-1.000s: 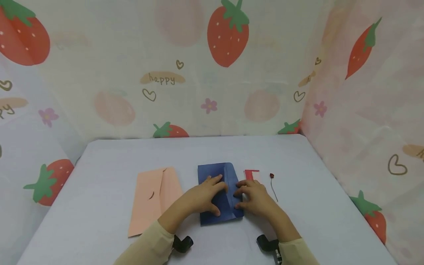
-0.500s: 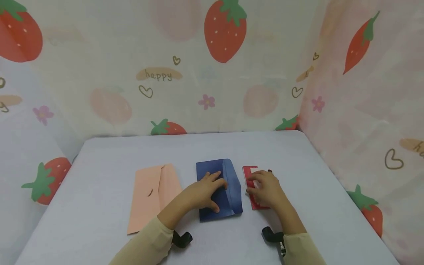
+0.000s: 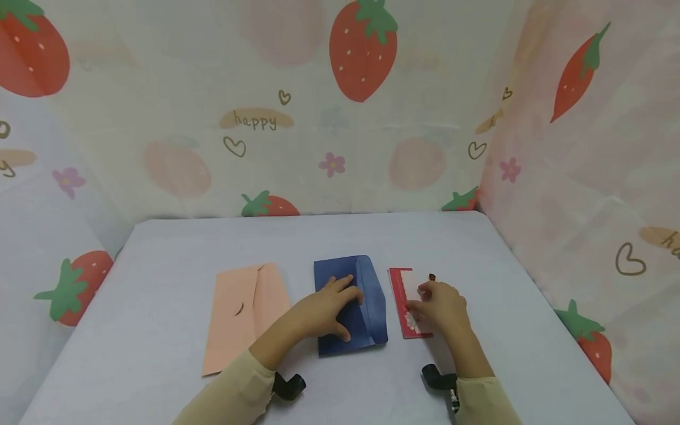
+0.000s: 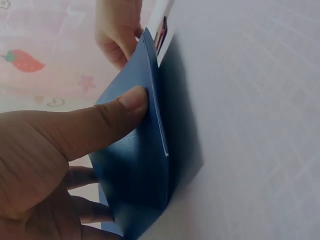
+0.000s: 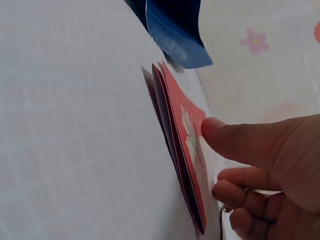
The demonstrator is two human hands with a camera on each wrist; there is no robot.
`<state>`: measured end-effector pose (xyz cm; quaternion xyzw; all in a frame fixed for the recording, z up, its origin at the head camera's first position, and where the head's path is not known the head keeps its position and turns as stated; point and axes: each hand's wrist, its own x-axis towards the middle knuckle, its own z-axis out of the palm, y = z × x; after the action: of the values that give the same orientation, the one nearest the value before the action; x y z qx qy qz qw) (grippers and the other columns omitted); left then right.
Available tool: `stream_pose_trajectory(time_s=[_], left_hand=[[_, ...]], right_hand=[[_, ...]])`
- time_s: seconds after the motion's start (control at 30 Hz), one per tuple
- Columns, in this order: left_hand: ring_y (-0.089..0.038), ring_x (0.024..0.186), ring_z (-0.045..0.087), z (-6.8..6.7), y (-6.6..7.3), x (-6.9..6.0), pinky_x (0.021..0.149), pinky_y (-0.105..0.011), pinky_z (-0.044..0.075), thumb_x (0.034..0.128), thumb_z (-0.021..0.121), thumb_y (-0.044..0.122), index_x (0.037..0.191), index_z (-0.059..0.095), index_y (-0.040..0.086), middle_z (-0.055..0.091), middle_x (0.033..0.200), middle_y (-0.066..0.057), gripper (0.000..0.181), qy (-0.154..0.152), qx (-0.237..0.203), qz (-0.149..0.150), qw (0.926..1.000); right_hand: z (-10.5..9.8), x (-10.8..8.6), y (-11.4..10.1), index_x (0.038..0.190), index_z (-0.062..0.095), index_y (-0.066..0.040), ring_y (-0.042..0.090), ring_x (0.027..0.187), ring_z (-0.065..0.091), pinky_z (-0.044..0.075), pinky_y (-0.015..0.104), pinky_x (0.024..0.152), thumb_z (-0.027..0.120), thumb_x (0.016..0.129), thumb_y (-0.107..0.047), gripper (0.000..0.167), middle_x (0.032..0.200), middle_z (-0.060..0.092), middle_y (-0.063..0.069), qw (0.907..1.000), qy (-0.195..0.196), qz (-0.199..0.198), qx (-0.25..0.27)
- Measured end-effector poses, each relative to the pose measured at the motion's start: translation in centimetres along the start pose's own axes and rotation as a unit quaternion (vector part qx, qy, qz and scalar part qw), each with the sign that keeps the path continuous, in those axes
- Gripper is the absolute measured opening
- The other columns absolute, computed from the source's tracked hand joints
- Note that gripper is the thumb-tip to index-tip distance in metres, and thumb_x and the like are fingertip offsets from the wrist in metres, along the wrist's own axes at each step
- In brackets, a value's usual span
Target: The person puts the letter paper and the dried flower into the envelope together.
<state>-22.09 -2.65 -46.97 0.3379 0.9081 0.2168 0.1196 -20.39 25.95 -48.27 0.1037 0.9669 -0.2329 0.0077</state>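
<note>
Fingers (image 3: 347, 292) of the left hand (image 3: 325, 313) outstretched over the blue envelope (image 3: 355, 321), relaxed rather than curled round it, with the thumb (image 4: 107, 125) laid near its near edge. Right hand (image 3: 445, 307) loosely bent above the red-and-white card (image 3: 408, 289), released, thumb well apart from the other fingers; tip right at the card's face, contact hard to tell. Blue envelope between the two hands, flap (image 3: 374, 301) along the right side, tilted up off the tabletop (image 3: 531, 354). Just past that flap, a narrow white strip, then the card, leaves slightly parted along the near edge. Rose (image 3: 432, 277) right by the right hand, head peeking out beyond, stem mostly hidden. Off to the left, across a modest gap, the peach envelope (image 3: 241, 324), partly under the left forearm, near edge reaching closer to the person than the blue one's. Plenty of room to the right of the right hand, to the left of the peach envelope, and beyond the paper up to the back edge. Past that, strawberry-print backdrop (image 3: 265, 171).
</note>
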Motion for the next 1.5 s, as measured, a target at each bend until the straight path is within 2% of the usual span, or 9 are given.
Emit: stream_pose_trajectory(time_s=[0.23, 0.4, 0.63, 0.9, 1.1, 1.2, 1.33, 1.5], left_hand=[[-0.050, 0.153, 0.021, 0.4, -0.6, -0.2, 0.111, -0.061, 0.040, 0.0769, 0.091, 0.034, 0.131, 0.053, 0.033, 0.024, 0.169, -0.012, 0.066, 0.011, -0.027, 0.005, 0.9996], [-0.050, 0.152, 0.020, 0.3, -0.5, -0.3, 0.111, -0.063, 0.040, 0.0766, 0.091, 0.033, 0.130, 0.053, 0.032, 0.024, 0.169, -0.013, 0.066, 0.013, -0.035, 0.006, 0.9993], [-0.050, 0.153, 0.018, 0.3, -0.4, -0.3, 0.112, -0.064, 0.038, 0.0770, 0.091, 0.034, 0.129, 0.052, 0.033, 0.022, 0.170, -0.012, 0.065, 0.009, -0.039, 0.003, 0.9992], [-0.050, 0.153, 0.017, 0.2, -0.4, -0.3, 0.112, -0.063, 0.038, 0.0777, 0.091, 0.033, 0.131, 0.052, 0.032, 0.021, 0.170, -0.011, 0.066, 0.007, -0.040, 0.002, 0.9992], [-0.050, 0.153, 0.017, 0.2, -0.5, -0.4, 0.111, -0.064, 0.038, 0.0780, 0.091, 0.033, 0.130, 0.052, 0.032, 0.022, 0.170, -0.013, 0.065, 0.006, -0.044, 0.003, 0.9990], [-0.050, 0.153, 0.017, 0.2, -0.5, -0.4, 0.111, -0.064, 0.039, 0.0782, 0.090, 0.034, 0.130, 0.052, 0.032, 0.022, 0.170, -0.012, 0.065, 0.005, -0.046, 0.001, 0.9989], [-0.049, 0.154, 0.017, 0.2, -0.4, -0.4, 0.110, -0.063, 0.040, 0.0783, 0.090, 0.035, 0.130, 0.052, 0.033, 0.022, 0.170, -0.012, 0.064, 0.005, -0.043, 0.000, 0.9991], [-0.049, 0.154, 0.018, 0.2, -0.5, -0.4, 0.110, -0.063, 0.041, 0.0786, 0.090, 0.035, 0.130, 0.052, 0.033, 0.022, 0.170, -0.011, 0.064, 0.004, -0.041, -0.001, 0.9992]], right_hand=[[-0.1, -0.5, -0.9, 0.115, 0.070, -0.003, 0.033, 0.097, 0.060, 0.044, 0.050, 0.086, 0.087, 0.079, -0.039, 0.054, 0.093, 0.069, 0.010, 0.9984, -0.007, 0.038, -0.041], [-0.2, -0.8, -1.4, 0.116, 0.068, 0.000, 0.033, 0.095, 0.061, 0.044, 0.049, 0.083, 0.086, 0.080, -0.035, 0.053, 0.092, 0.067, 0.011, 0.9978, -0.012, 0.053, -0.037], [-0.2, -0.6, -1.2, 0.117, 0.068, 0.000, 0.035, 0.099, 0.062, 0.040, 0.053, 0.087, 0.086, 0.079, -0.034, 0.053, 0.098, 0.069, 0.013, 0.9975, -0.006, 0.068, 0.015], [0.2, -0.1, -0.3, 0.113, 0.067, -0.005, 0.033, 0.097, 0.056, 0.037, 0.050, 0.085, 0.087, 0.078, -0.033, 0.049, 0.092, 0.064, 0.009, 0.9970, 0.000, 0.062, 0.046], [0.0, -0.1, 0.1, 0.116, 0.062, -0.008, 0.031, 0.097, 0.056, 0.047, 0.042, 0.077, 0.088, 0.078, -0.033, 0.053, 0.099, 0.064, 0.011, 0.9935, -0.012, 0.074, 0.086], [-0.3, -0.1, 0.4, 0.120, 0.062, -0.008, 0.030, 0.097, 0.059, 0.052, 0.040, 0.075, 0.087, 0.079, -0.036, 0.055, 0.107, 0.066, 0.013, 0.9929, -0.022, 0.075, 0.090], [-0.9, -0.2, 0.7, 0.125, 0.064, -0.006, 0.033, 0.102, 0.061, 0.055, 0.045, 0.081, 0.084, 0.083, -0.038, 0.056, 0.116, 0.068, 0.019, 0.9926, -0.036, 0.069, 0.093], [-1.2, 0.2, 1.3, 0.129, 0.065, -0.004, 0.034, 0.104, 0.064, 0.057, 0.047, 0.085, 0.076, 0.091, -0.036, 0.051, 0.121, 0.068, 0.022, 0.9897, -0.055, 0.047, 0.123]])
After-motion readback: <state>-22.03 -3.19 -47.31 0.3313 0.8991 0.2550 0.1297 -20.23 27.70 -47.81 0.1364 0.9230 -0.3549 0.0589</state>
